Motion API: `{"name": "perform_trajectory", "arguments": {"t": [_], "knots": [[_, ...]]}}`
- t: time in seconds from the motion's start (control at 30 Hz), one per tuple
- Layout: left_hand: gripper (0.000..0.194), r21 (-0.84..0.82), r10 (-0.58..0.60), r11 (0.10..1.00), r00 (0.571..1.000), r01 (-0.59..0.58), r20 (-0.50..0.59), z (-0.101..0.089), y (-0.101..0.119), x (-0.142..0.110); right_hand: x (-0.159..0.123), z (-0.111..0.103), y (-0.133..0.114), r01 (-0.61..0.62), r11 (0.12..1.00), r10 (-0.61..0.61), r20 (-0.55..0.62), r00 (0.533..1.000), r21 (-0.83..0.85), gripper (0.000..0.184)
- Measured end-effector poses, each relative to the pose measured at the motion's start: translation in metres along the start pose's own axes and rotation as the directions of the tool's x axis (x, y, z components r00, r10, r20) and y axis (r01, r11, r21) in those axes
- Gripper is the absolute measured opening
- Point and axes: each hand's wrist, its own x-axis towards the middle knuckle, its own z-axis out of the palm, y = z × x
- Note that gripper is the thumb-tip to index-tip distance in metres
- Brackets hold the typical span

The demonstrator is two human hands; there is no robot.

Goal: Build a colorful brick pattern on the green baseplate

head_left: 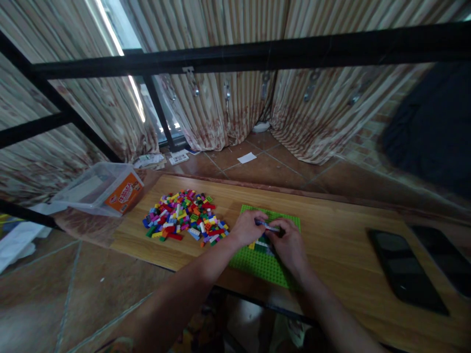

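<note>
Between the fingertips of both hands is a small row of joined toy bricks (268, 225), purple and pale in colour. My left hand (250, 225) pinches its left end, and my right hand (289, 240) grips the right end. Both hands are over a green studded baseplate (257, 269) on the wooden table. Just below the fingers, white, dark green and yellow bricks (259, 245) sit on the baseplate, partly covered by my right hand. To the left lies a heap of loose coloured bricks (186, 215).
A clear plastic bin (99, 189) with an orange label stands off the table's left end. Two dark flat objects (406, 269) lie at the right of the wooden table (338, 245). Behind are a black metal bar (235, 56) and striped curtains (228, 108). Papers lie on the tiled floor.
</note>
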Motion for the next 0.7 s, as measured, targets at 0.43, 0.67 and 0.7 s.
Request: {"name": "perform_trajectory", "arguments": {"t": [0.43,0.67,0.7], "knots": [[0.032,0.078,0.118,0.991,0.978,-0.106,-0.171,-0.027,0.027,-0.022,0.010,-0.039,0.015,-0.247,0.936,0.296,-0.181,0.938,0.251,0.028],[0.021,0.149,0.183,0.980,0.906,-0.135,-0.381,-0.087,0.021,-0.098,0.002,-0.056,0.008,-0.222,0.966,0.245,-0.193,0.950,0.135,0.030],[0.020,0.151,0.145,0.984,0.908,-0.091,-0.394,-0.093,0.013,-0.112,0.000,-0.057,0.007,-0.202,0.974,0.218,-0.190,0.957,0.098,0.030]]}}
